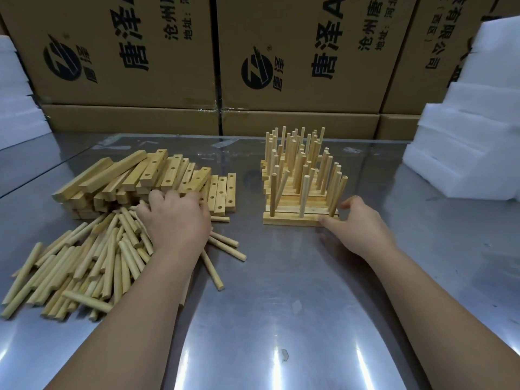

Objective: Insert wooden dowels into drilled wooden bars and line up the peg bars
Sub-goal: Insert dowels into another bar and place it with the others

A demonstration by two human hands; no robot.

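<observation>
A heap of loose wooden dowels (84, 263) lies at the left on the metal table (281, 305). Behind it is a pile of drilled wooden bars (157, 175). My left hand (174, 220) reaches palm down into the seam between bars and dowels, its fingers curled; what they hold is hidden. At centre right stand several finished peg bars (301, 181) lined up in rows, dowels upright. My right hand (357, 223) is at the right end of the nearest peg bar (292, 220), thumb touching its front corner, fingers loosely spread beside the last dowel.
Cardboard boxes (295, 60) with printed logos form a wall along the table's far edge. Stacks of white foam blocks (467, 153) stand at the right, and more foam (17, 108) at the far left. A small scrap (284, 355) lies near the front.
</observation>
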